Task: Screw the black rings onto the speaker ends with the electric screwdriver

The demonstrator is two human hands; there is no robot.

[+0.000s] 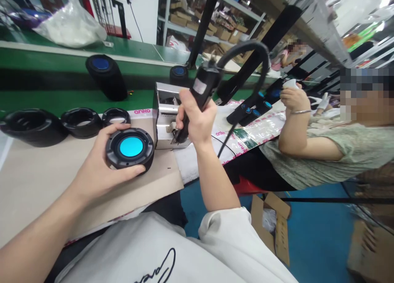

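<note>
My left hand [98, 170] grips a round black speaker driver [131, 148] by its rim, with its bright blue centre facing up. My right hand [197, 115] is closed around the black body of an electric screwdriver [205, 84]. A black cable [243, 53] arcs from the tool's top end. The screwdriver's tip points down next to a metal fixture [163, 119], and I cannot tell whether they touch. Beyond the driver lie several black rubber rings [81, 122] on a beige work mat [37, 180].
A green conveyor [92, 49] carries upright black cylindrical speakers [106, 77] behind the mat. A co-worker [308, 151] sits to the right, holding a small white item among black parts. Black poles rise beyond the fixture. A cardboard box [271, 221] stands on the blue floor.
</note>
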